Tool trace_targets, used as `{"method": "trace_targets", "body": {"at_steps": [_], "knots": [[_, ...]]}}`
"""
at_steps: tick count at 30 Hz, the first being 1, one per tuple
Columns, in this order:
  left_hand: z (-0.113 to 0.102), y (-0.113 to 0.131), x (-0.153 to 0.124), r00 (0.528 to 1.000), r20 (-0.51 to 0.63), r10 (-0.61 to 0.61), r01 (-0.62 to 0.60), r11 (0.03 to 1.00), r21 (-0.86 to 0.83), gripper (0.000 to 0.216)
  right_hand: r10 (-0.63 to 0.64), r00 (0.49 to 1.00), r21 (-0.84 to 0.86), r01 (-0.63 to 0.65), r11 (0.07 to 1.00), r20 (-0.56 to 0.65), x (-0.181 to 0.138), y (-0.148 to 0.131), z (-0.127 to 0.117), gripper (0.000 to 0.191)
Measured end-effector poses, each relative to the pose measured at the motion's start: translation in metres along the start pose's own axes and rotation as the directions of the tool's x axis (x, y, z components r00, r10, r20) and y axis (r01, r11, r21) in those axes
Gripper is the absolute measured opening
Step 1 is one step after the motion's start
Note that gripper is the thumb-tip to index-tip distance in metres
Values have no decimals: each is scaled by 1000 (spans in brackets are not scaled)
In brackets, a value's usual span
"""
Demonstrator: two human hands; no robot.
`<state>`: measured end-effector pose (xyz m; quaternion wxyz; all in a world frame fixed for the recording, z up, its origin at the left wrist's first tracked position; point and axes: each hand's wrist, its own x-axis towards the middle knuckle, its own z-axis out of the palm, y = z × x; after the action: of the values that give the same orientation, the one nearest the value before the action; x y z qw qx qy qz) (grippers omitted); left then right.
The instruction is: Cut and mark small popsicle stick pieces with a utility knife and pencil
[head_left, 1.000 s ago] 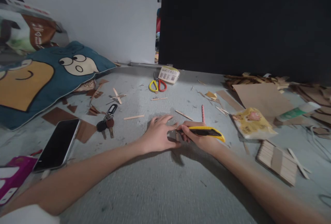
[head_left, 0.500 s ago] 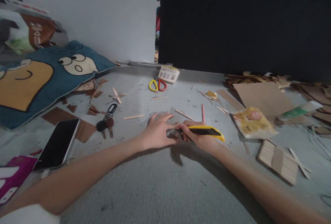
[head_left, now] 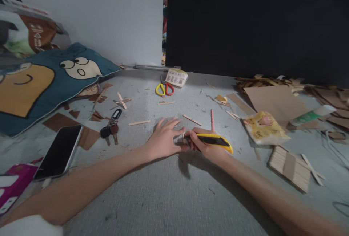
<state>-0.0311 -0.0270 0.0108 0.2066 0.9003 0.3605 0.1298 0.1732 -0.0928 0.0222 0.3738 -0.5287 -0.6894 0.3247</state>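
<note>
My right hand grips a yellow and black utility knife, its tip pointing left and down at the grey floor. My left hand lies flat beside it with fingers spread, pressing on a small piece that I cannot make out, right at the knife's tip. A loose wooden stick and a pink pencil lie just beyond the hands.
A phone, keys and brown card scraps lie to the left, below a blue cushion. Scissors sit at the back. To the right are a yellow packet, a glue tube, cardboard and a stick panel.
Both hands have shifted slightly left with the view; the knife tip stays at the small piece under my left hand's fingers.
</note>
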Motion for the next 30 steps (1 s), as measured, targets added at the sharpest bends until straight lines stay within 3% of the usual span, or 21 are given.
{"method": "trace_targets", "body": {"at_steps": [5, 17, 30], "knots": [[-2, 0, -1, 1000, 1, 4, -4, 1000, -3, 66, -63, 991, -33, 59, 998, -115, -7, 8, 2, 44], [-1, -1, -2, 999, -16, 33, -33, 999, -25, 67, -71, 997, -88, 71, 994, 0, -2, 9, 2, 50], [0, -1, -2, 1000, -2, 24, -24, 1000, -20, 69, -86, 996, -46, 86, 995, -6, -4, 10, 1, 52]]}}
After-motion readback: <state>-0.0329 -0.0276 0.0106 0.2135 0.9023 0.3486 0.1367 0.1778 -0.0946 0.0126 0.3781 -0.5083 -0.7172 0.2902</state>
